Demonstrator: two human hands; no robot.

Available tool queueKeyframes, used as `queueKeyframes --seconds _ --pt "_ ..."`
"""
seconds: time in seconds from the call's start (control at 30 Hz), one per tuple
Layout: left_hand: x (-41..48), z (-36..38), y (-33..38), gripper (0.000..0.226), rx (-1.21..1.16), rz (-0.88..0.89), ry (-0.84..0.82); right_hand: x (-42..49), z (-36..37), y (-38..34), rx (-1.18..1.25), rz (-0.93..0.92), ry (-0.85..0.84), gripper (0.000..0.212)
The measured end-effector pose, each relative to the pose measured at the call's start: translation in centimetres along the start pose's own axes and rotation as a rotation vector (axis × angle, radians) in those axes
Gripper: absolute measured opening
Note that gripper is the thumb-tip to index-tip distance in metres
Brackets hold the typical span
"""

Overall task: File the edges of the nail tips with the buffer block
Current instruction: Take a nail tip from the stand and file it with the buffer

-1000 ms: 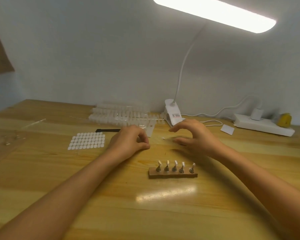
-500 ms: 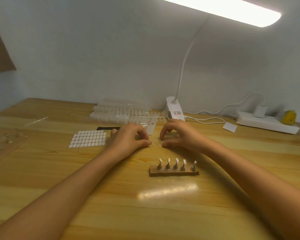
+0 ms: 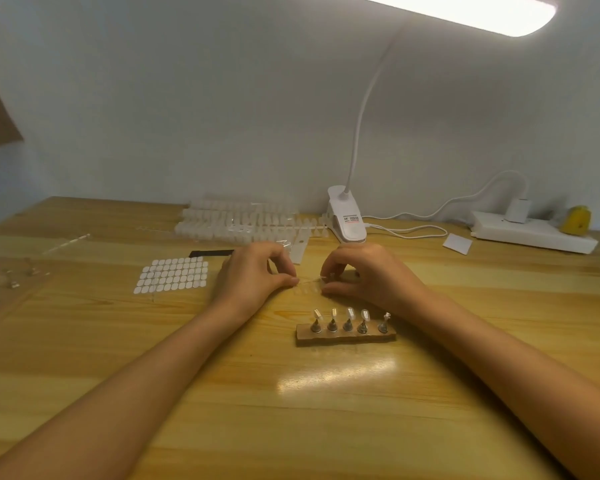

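Head view: clear nail-tip strip (image 3: 308,280) between the hands is pinched at its ends by left hand (image 3: 253,276) and right hand (image 3: 366,276); judged light, brittle, slippery, best gripped edgewise.

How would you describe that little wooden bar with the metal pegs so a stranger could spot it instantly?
Start at the white clip-on desk lamp at the back of the light wooden table, then come forward. Just nearer than the right hand lies a small brown wooden bar. It alone carries a row of five upright metal pegs.
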State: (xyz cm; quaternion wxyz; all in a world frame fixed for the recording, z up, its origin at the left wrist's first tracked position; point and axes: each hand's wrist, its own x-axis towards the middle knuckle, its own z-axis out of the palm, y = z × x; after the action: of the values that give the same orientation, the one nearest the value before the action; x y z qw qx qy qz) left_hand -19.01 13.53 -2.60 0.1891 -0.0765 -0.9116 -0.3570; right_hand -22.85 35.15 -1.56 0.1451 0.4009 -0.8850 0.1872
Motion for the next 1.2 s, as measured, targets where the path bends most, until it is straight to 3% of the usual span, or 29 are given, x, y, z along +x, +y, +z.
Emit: queueKeyframes --seconds 0.1,0.27,0.37,0.5,0.57,0.67,0.73,0.83,0.93,1.1,1.2 --pt "0.1 -0.1 -0.5 0.018 0.082 0.053 0.044 -0.1 0.0 0.0 -0.025 -0.028 0.031 0.023" --pt "0.8 -0.2 -1.4 0.01 -0.079 -0.043 -0.078 -0.6 -0.3 -0.1 -0.013 -0.101 0.056 0.024" --pt "1.0 -0.4 -1.6 0.013 -0.218 -0.037 0.057 -0.8 -0.4 0.0 -0.018 -0.087 0.065 0.025" --pt "0.9 -0.5 -0.8 0.013 -0.268 0.041 0.12 -0.1 0.0 0.2 -0.046 0.046 0.018 0.034" --pt "0.7 -0.6 -0.5 0.012 -0.305 0.035 0.103 0.0 -0.4 0.4 0.108 0.183 -0.01 0.039" --pt "0.6 -0.8 -0.4 0.011 -0.404 -0.013 0.034 -1.2 -2.1 2.0 0.24 0.367 0.076 0.03" --pt "0.5 -0.9 -0.2 0.007 -0.48 -0.06 -0.012 -2.4 -3.0 3.0 0.229 0.452 0.029 0.027" --pt "0.5 -0.8 0.4 0.015 -0.522 -0.107 -0.031 -3.7 -3.0 3.4 0.211 0.479 -0.068 0.025" --pt "0.2 -0.8 0.9 0.022 -0.535 -0.11 -0.083 -3.8 -2.8 2.7 0.211 0.455 -0.005 0.022" --pt "-0.3 -0.6 1.3 0.008 -0.544 -0.109 -0.171 -2.7 -2.7 -0.2 0.519 0.371 -0.03 0.024" --pt "-0.4 -0.1 1.6 0.013 -0.515 -0.091 -0.154 -2.2 -1.8 -1.7 0.717 0.382 -0.049 0.019"
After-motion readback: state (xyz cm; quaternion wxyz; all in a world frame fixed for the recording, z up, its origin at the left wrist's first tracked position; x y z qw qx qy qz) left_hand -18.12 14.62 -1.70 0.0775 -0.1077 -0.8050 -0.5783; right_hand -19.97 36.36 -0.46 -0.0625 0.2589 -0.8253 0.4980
